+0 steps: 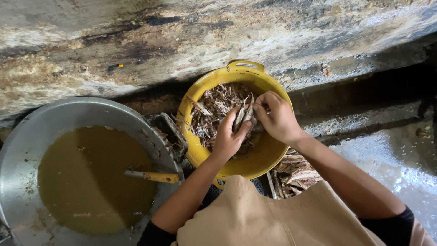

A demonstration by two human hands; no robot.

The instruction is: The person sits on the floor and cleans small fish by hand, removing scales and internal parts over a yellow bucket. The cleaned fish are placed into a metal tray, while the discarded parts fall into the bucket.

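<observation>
A yellow plastic bowl (268, 157) with a handle at its far rim holds a heap of small shrimp (209, 111). Both my hands work over the bowl. My left hand (229, 136) grips one shrimp (243, 115) by its body. My right hand (275, 116) pinches the top end of that same shrimp with its fingertips. My knee in tan cloth (255, 214) fills the bottom middle of the view.
A wide metal basin (91, 109) of murky brown water sits at the left, with a yellow-handled knife (152, 176) lying in it. Shrimp scraps (293, 173) lie on the floor under my right forearm. A stained concrete wall (182, 41) runs behind; wet floor (391, 155) lies at right.
</observation>
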